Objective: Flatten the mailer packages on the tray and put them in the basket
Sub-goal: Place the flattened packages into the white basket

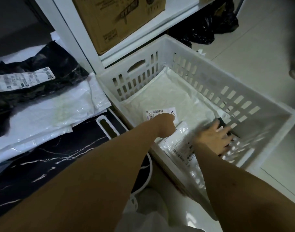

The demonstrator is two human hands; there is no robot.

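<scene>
A white slotted basket (254,104) stands on the floor at the right. A large white mailer (168,91) with a barcode label lies flat inside it. A smaller clear mailer (180,143) with labels lies on top, near the front. My left hand (166,122) is curled, knuckles down on the large mailer's label. My right hand (213,137), blurred, lies spread with fingers apart over a dark item at the basket's right wall. On the black marbled tray (63,158) at the left lie a black mailer (34,87) and white mailers (48,114).
A white shelf frame (86,52) rises between tray and basket, with a cardboard box (120,19) on its shelf. Black plastic bags (207,30) sit behind the basket. Pale floor tiles (254,39) spread to the right.
</scene>
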